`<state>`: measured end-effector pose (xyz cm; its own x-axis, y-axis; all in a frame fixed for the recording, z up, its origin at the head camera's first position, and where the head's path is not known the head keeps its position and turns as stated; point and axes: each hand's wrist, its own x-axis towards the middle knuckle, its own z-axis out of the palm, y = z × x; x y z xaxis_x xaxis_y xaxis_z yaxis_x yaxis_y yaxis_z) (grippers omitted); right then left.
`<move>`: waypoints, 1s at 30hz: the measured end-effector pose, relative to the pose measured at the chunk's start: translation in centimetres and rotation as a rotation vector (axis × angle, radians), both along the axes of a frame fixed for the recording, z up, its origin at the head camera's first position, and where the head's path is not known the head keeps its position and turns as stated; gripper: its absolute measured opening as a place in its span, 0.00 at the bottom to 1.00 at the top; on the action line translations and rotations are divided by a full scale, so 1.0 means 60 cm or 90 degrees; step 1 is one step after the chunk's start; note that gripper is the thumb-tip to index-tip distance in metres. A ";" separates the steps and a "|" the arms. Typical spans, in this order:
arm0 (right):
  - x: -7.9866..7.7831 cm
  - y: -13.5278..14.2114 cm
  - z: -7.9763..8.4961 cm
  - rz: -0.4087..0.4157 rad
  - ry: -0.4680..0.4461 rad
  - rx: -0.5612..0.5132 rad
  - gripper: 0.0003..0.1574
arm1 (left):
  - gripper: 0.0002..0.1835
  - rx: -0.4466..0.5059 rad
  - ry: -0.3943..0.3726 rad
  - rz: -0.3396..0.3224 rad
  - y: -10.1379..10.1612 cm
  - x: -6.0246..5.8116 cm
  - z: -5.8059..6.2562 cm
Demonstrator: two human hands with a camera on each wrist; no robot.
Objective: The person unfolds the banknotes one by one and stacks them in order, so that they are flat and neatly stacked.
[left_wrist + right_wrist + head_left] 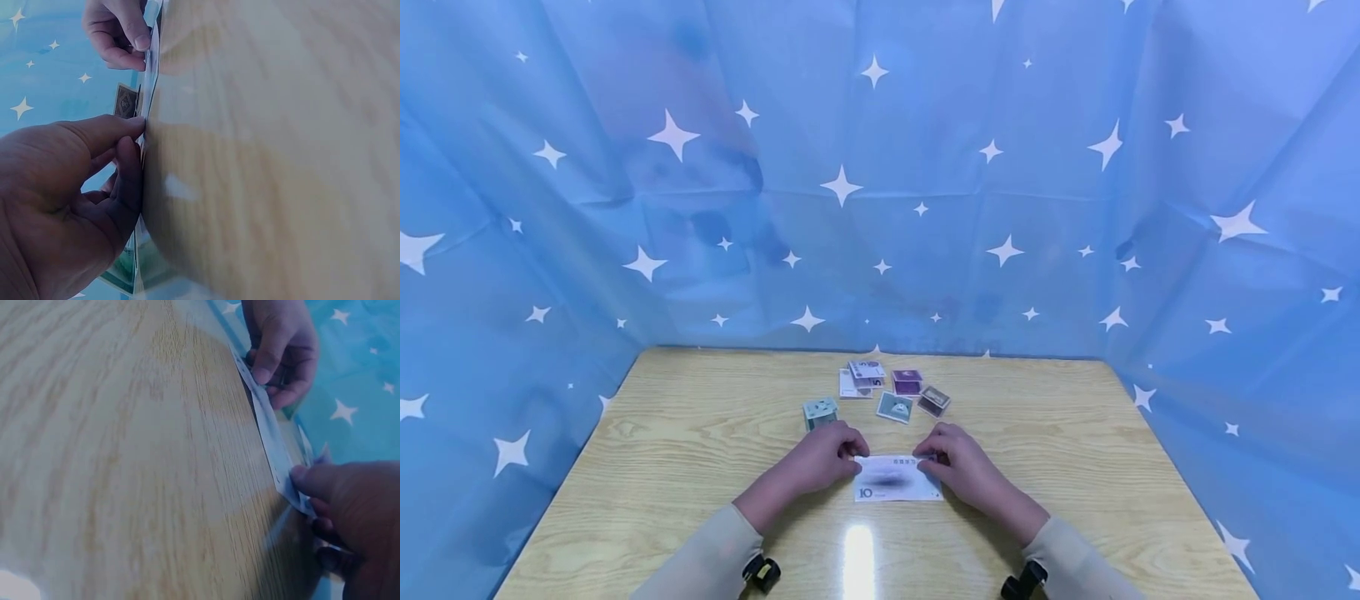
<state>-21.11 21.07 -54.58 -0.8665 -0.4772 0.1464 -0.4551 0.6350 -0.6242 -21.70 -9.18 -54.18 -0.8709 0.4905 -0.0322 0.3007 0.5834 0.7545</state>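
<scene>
A pale banknote (895,490) marked 10 lies lengthwise across the front middle of the table, between both hands. At its left end, the left hand (829,460) pinches the upper corner between thumb and curled fingers. The right hand (961,467) grips the upper right end, its thumb (306,478) flat on the note's face in the right wrist view. Seen nearly edge-on in the left wrist view, the note (150,65) is a thin strip. Just beyond the left hand's knuckles stands a folded teal banknote (820,407), partly hidden by that hand.
Behind the hands sit more folded banknotes: pale lilac ones (867,373) marked 5, a purple one (907,382), a grey-teal one (895,407) and a brownish one (934,400). The wooden table (700,450) ends at a blue star-patterned curtain (925,275).
</scene>
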 end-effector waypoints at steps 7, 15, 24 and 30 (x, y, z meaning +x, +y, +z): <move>-0.002 0.002 0.001 -0.002 -0.013 0.000 0.09 | 0.08 0.002 -0.008 0.002 0.001 0.000 0.001; -0.006 0.007 -0.002 -0.009 -0.047 -0.037 0.09 | 0.10 0.009 -0.023 0.012 0.001 -0.001 0.002; -0.008 0.006 0.015 -0.049 -0.097 -0.095 0.07 | 0.07 0.066 -0.001 0.024 0.001 -0.003 0.007; -0.022 -0.001 0.041 -0.087 -0.105 -0.132 0.07 | 0.05 0.117 0.027 0.047 0.000 -0.011 0.028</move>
